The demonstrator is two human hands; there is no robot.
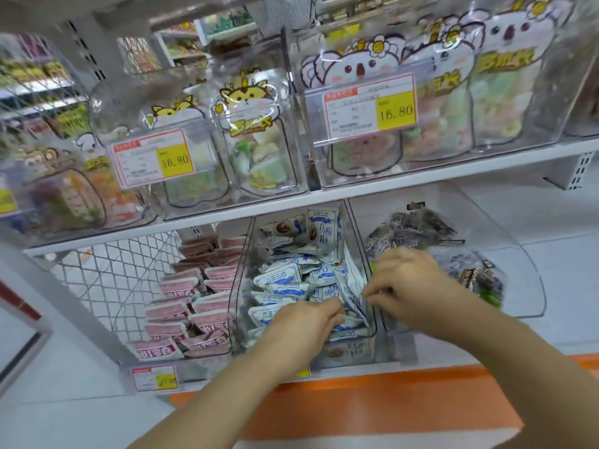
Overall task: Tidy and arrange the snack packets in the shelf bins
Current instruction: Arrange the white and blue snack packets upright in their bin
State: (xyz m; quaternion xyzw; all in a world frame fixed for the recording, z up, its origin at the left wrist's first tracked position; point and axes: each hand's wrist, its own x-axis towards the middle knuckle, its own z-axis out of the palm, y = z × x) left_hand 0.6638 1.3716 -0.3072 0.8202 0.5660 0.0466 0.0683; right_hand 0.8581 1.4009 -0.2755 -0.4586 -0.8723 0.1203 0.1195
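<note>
Left hand: the left hand (304, 322) is down in the front of the middle clear bin (241, 299), fingers curled narrow and buried among the blue-and-white packets (282, 280); what it pinches, if anything, cannot be told.
Right hand: the right hand (405, 280) sits just right of the left one, over the bin's right wall, fingers bent and close together, fingertips (368, 294) touching the packets at that edge; blurred, so the grip cannot be told.
Blue-and-white packets: heaped loose under and beyond both hands; most lie flat with long axes running roughly left-right, while a few at the back stand upright, text vertical. Too many and too overlapped to count.
Pink packets (191, 306): left of the left hand, in the neighbouring compartment, stacked in two rough columns running away from the hands, long axes left-right. More than a dozen show; exact count unclear.
Dark packets (418, 233): beyond and right of the right hand, in the curved clear bin (518, 254), a jumbled pile pointing every way.
Price tags: two yellow ones reading 16.80 (396, 111) on the shelf above the hands, one small tag (155, 379) below left of the left forearm.
Upper bins: two clear bins of animal-printed pouches (359, 102) above both hands, pouches upright.
</note>
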